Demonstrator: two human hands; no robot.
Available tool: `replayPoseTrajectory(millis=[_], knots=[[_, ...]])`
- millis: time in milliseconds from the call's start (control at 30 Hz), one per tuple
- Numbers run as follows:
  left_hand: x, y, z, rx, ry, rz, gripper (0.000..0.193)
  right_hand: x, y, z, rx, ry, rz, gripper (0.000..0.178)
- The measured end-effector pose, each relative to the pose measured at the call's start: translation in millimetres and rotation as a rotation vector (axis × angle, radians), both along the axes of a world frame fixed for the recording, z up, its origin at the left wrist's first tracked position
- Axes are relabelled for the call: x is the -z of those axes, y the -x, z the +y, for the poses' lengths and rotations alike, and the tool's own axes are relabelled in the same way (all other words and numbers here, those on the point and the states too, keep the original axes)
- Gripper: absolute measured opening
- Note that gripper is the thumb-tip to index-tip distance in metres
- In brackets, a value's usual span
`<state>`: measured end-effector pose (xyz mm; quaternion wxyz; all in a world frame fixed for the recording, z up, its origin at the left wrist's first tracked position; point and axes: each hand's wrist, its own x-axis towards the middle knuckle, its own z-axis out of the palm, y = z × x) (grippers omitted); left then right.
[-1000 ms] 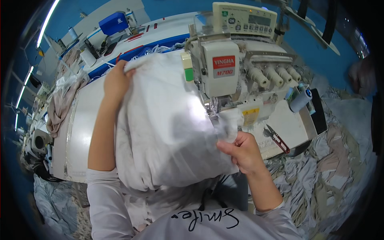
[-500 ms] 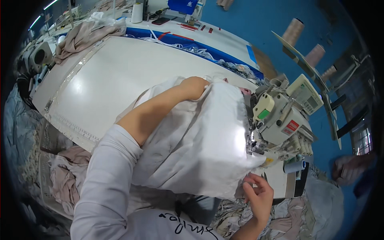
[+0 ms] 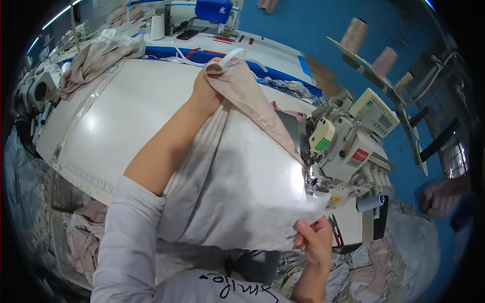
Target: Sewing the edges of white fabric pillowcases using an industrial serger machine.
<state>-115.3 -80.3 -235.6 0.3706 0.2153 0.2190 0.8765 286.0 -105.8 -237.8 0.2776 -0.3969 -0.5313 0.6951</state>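
Note:
A large white cloth (image 3: 247, 192) with a beige reverse side lies over the table and runs up to the overlock sewing machine (image 3: 341, 144) on the right. My left hand (image 3: 206, 93) is closed on the cloth's far edge and holds it raised, so a beige strip (image 3: 252, 103) is folded into view. A thin white tape loops out beside those fingers. At the near right corner, below the lit needle area (image 3: 310, 184), my right hand (image 3: 314, 240) pinches the cloth's edge between thumb and fingers. Just right of it lie dark thread snips (image 3: 335, 232).
Thread cones (image 3: 353, 35) stand on a rack at the upper right. Behind the white table (image 3: 121, 116) is a blue-edged trough with scraps, and another sewing machine (image 3: 214, 11). Heaped cloth (image 3: 371, 272) lies below at right, and a basket (image 3: 59, 237) of cloth at left.
My left hand has moved left and away from me, lifting the cloth's far edge and turning up its beige side. My right hand has closed on the near corner; the snips have come into view.

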Motion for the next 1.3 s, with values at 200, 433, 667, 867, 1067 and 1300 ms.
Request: replayPoseTrajectory(millis=[200,433,667,867,1067,1300], knots=[[-8,0,-2,-0.025,-0.217,0.124,0.028,1,5,-3,0.018,-0.037,0.018,0.017],[-14,-2,-4,-0.017,-0.190,0.078,0.033,5,7,-7,0.051,-0.023,0.028,0.016],[-18,-4,-9,-0.009,-0.200,0.116,0.042,9,5,-11,0.097,-0.016,0.091,0.014],[-19,-4,-9,0.028,-0.189,0.125,0.044,9,5,-11,0.094,-0.035,0.100,0.016],[-31,-14,-13,-0.093,-0.122,0.046,0.041,11,4,-13,0.108,-0.027,0.135,0.017],[-54,-23,-22,-0.458,0.475,0.531,0.035,8,7,-13,0.129,-0.044,0.139,0.018]])
